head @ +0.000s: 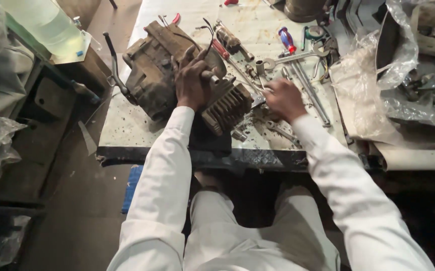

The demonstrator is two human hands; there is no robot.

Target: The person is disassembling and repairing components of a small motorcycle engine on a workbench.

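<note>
A dirty small engine [157,70] with a finned cylinder [226,108] lies on the workbench [127,133]. My left hand [191,80] rests on top of the engine, fingers curled over it near the cylinder head. My right hand [283,99] is lower right of the engine, fingers closed among loose wrenches [308,88] and small metal parts; what it grips is hidden. Both arms wear white sleeves.
Screwdrivers with red and blue handles [286,39] and sockets lie behind the engine. A kick lever [114,65] sticks out on the engine's left. Crumpled clear plastic bags [373,75] sit at the right. A pale green bottle [46,22] stands far left.
</note>
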